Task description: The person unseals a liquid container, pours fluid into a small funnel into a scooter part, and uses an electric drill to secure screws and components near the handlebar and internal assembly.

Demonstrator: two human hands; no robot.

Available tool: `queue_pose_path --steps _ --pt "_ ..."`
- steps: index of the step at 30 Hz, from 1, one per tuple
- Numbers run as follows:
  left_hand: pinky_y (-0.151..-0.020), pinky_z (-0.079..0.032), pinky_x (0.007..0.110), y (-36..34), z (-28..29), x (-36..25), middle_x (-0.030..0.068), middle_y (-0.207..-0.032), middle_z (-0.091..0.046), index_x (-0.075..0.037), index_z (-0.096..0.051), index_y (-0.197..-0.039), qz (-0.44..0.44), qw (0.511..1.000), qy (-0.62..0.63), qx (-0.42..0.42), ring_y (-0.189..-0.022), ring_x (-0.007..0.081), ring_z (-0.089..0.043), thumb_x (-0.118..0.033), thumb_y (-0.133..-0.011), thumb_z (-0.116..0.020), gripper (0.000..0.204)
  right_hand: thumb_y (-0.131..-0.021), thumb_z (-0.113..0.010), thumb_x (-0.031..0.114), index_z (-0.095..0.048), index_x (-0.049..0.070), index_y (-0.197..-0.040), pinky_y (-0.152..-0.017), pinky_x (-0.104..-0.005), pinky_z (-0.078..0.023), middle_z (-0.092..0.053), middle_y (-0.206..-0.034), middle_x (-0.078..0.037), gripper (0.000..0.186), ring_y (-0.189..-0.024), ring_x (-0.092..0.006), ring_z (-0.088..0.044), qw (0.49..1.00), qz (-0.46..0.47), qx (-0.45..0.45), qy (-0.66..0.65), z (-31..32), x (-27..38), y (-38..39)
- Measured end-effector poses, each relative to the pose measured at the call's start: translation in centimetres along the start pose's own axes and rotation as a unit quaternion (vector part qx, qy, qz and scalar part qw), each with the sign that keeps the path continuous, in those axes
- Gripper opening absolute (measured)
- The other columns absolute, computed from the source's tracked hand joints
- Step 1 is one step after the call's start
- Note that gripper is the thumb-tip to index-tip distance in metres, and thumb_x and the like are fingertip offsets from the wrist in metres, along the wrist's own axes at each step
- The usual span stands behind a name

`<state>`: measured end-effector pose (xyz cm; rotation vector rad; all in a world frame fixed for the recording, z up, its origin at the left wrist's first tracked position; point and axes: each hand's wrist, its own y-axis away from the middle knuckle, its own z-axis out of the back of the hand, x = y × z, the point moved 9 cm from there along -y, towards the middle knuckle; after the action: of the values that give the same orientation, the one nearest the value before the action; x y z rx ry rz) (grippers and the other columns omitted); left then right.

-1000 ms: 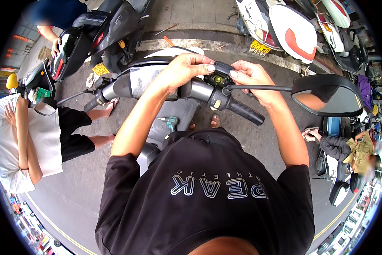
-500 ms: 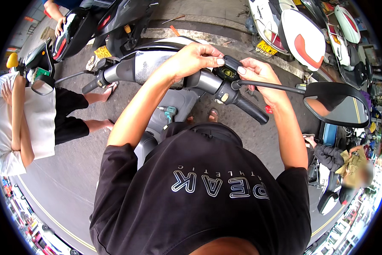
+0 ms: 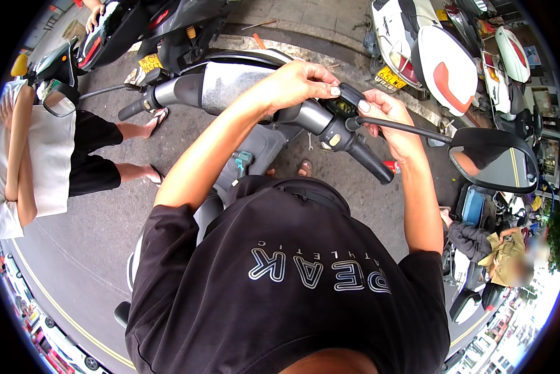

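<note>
My left hand (image 3: 296, 87) holds the near-left part of a small black housing (image 3: 348, 98) on the scooter's handlebar (image 3: 314, 121), fingertips closed on its edge. My right hand (image 3: 389, 121) grips the housing's right side with bent fingers, partly behind the mirror stem (image 3: 411, 128). A yellow-green detail shows inside the housing. The black rubber grip (image 3: 370, 162) lies below my hands, and the right mirror (image 3: 493, 161) sticks out beside my right forearm.
A teal drill (image 3: 242, 163) rests on the floorboard; a wrench (image 3: 310, 142) lies on the pavement. A person in white (image 3: 37, 156) stands at left with arms crossed; another (image 3: 501, 255) sits at right. Parked scooters (image 3: 445, 68) line the curb; the road (image 3: 68, 268) runs behind.
My hands stay on the housing. Over the last second, the view has shifted, so the handlebar sits slightly further right and the people at both sides appear in different places.
</note>
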<state>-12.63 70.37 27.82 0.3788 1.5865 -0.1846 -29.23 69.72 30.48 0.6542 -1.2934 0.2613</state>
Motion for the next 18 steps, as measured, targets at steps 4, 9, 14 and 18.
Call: queue_pose_path --steps 4,9,14,18 --pt "-0.087 -0.048 0.025 0.45 0.12 0.15 0.0032 -0.098 -0.069 0.002 -0.067 -0.112 -0.001 1.0 0.024 -0.008 -0.091 0.0103 -0.061 -0.015 -0.088 -0.073 0.03 -0.088 -0.074 0.037 -0.065 0.002 -0.106 -0.051 -0.0181 -0.037 -0.06 -0.074 0.003 0.04 -0.06 -0.0019 -0.05 1.0 0.011 0.008 0.006 -0.33 0.01 -0.18" --pt "-0.087 -0.047 0.025 0.31 0.15 0.22 0.0019 -0.097 -0.069 0.001 -0.068 -0.11 0.002 1.0 0.02 -0.007 -0.091 0.0098 -0.061 -0.017 -0.088 -0.073 0.029 -0.089 -0.073 0.033 -0.065 0.003 -0.106 -0.051 -0.0177 -0.037 -0.061 -0.076 0.003 0.036 -0.059 -0.002 -0.05 1.0 0.011 0.002 -0.004 -0.3 0.17 -0.04" --pt "-0.087 -0.047 0.025 0.51 0.14 0.03 0.0019 -0.096 -0.069 0.0 -0.069 -0.109 -0.005 1.0 0.014 -0.012 -0.091 0.0096 -0.061 -0.017 -0.089 -0.073 0.027 -0.091 -0.072 0.029 -0.066 0.002 -0.107 -0.051 -0.0174 -0.037 -0.061 -0.076 0.003 0.032 -0.059 -0.0019 -0.049 1.0 0.006 -0.003 -0.007 -0.3 0.22 0.11" --pt "-0.088 -0.048 0.026 0.59 0.04 -0.03 0.0029 -0.098 -0.069 0.001 -0.068 -0.109 -0.011 1.0 0.012 -0.015 -0.092 0.0104 -0.061 -0.016 -0.089 -0.072 0.026 -0.091 -0.071 0.027 -0.066 0.002 -0.109 -0.052 -0.0173 -0.037 -0.061 -0.077 0.004 0.031 -0.06 -0.0013 -0.049 0.999 -0.013 -0.024 0.023 -0.1 0.23 0.43"
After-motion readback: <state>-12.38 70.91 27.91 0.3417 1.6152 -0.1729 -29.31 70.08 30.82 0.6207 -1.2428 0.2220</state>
